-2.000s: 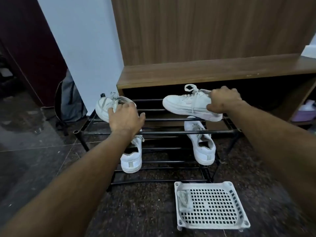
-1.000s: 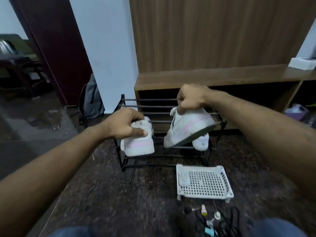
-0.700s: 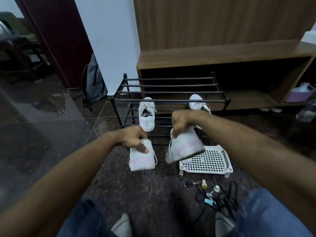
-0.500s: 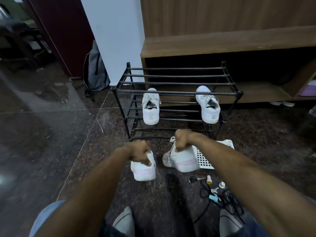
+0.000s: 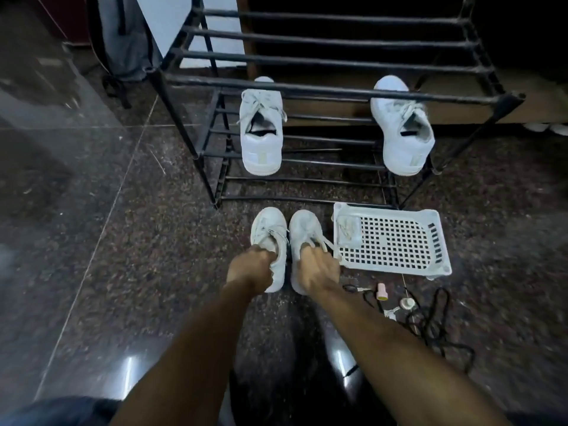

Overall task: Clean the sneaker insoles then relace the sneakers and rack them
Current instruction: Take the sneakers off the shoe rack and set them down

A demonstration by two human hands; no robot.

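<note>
Two white sneakers stand side by side on the dark floor in front of the black metal rack (image 5: pixel 322 90), toes toward it. My left hand (image 5: pixel 250 270) grips the heel opening of the left sneaker (image 5: pixel 268 232). My right hand (image 5: pixel 318 272) grips the heel opening of the right sneaker (image 5: pixel 305 229), whose lace trails to the right. Another white pair sits on the rack's lower shelf: one sneaker on the left (image 5: pixel 261 133), one on the right (image 5: pixel 401 127), heels toward me.
A white perforated plastic tray (image 5: pixel 396 241) lies right of the held sneakers, a small clear packet (image 5: pixel 347 229) in its corner. Scissors, a small pink bottle (image 5: pixel 382 292) and a black cord (image 5: pixel 430 327) lie on the floor. A grey backpack (image 5: pixel 123 35) leans at back left.
Both hands lifted the pink-trimmed pair off the rack's top shelf, carried it toward me and lowered it onto the floor. The view has tilted down.
</note>
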